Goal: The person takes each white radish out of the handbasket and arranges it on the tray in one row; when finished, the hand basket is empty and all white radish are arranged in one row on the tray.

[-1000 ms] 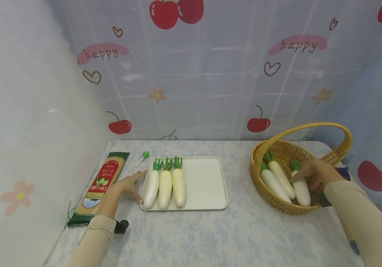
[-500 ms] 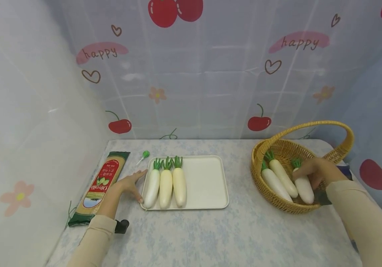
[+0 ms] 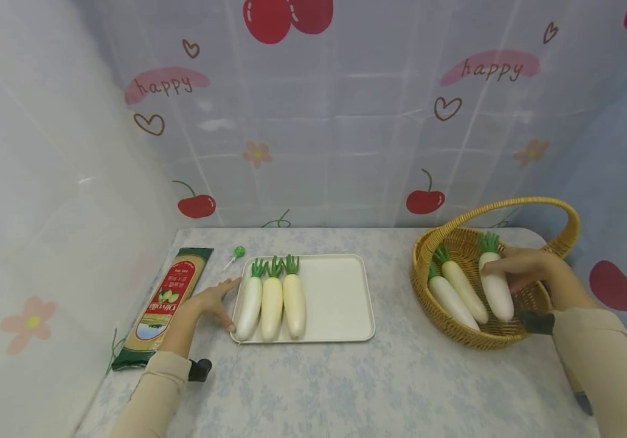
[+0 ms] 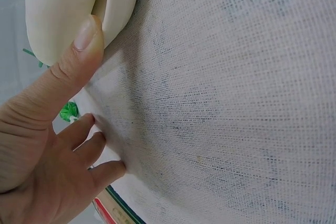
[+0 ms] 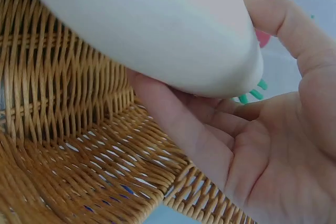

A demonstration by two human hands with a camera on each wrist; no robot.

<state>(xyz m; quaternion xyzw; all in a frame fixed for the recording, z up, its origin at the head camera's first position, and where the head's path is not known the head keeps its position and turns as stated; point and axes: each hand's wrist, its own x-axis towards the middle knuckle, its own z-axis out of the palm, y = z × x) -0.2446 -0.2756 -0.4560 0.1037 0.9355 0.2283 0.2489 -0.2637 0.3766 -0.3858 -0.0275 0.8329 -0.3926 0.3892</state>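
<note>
A white radish (image 3: 496, 287) with green leaf stubs is in my right hand (image 3: 529, 267), over the wicker basket (image 3: 439, 316). In the right wrist view, the thumb and fingers curl round the radish (image 5: 157, 30). Two more radishes (image 3: 462, 291) lie in the basket's left half. On the left, my left hand (image 3: 211, 306) rests at the left rim of a cream tray (image 3: 340, 298) with fingers spread. Its thumb (image 4: 86, 40) is at the tray's near corner. Three radishes (image 3: 272, 309) lie side by side in the tray's left half, leaves pointing away.
A pasta packet (image 3: 165, 304) lies left of my left forearm. A green lollipop (image 3: 238, 252) lies behind the tray's left corner. The basket's tall handle (image 3: 510, 204) arches over it. A patterned cloth (image 3: 346, 389) covers the table, with a printed curtain behind.
My right hand has raised the white radish a little from the basket's bottom and moved it slightly away from me. My left hand and the tray have stayed in place.
</note>
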